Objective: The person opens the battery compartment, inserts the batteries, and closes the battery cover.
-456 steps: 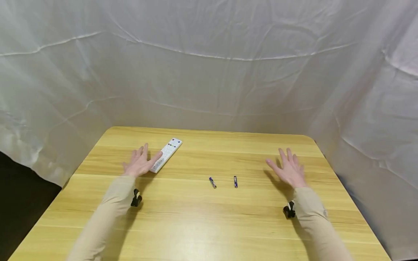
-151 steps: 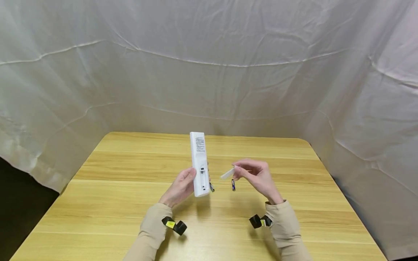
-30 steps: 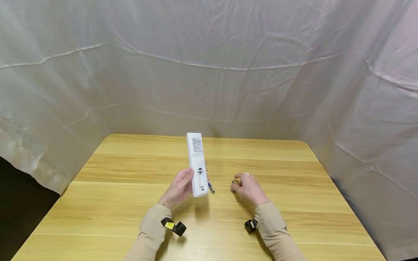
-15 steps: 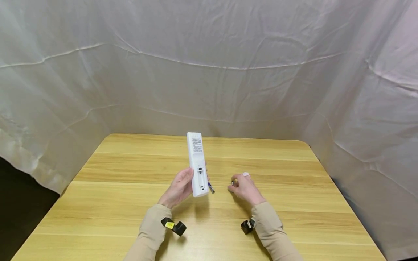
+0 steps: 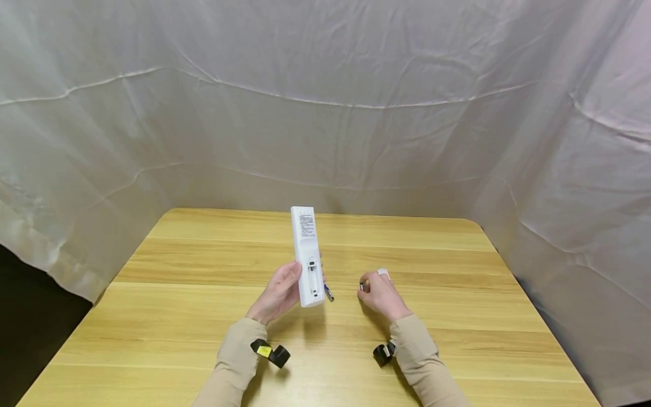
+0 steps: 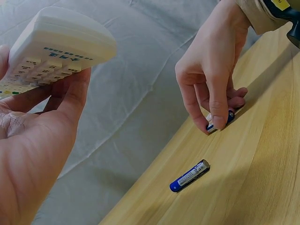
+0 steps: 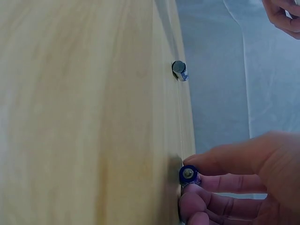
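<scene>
My left hand (image 5: 278, 291) grips a white remote control (image 5: 307, 249), its back facing up and the battery compartment uncovered, with no battery in it. The left wrist view shows the button side of its lower end. At the tabletop, my right hand (image 5: 383, 294) pinches a blue-and-silver battery (image 7: 189, 174) between thumb and fingers. A second battery (image 6: 190, 176) lies on the wood, partly behind the remote in the head view. The white battery cover (image 5: 383, 273) shows just beyond the right hand's knuckles, mostly hidden by the hand.
The wooden table (image 5: 203, 333) has rounded far corners. Pale hanging fabric (image 5: 325, 113) encloses its back and sides. Black wrist cameras (image 5: 271, 353) are strapped over both beige sleeves.
Earliest, the remote lay at left, buttons up, both hands off it. Later the left hand held it and the right held its cover. In the last second the right hand has closed on a battery.
</scene>
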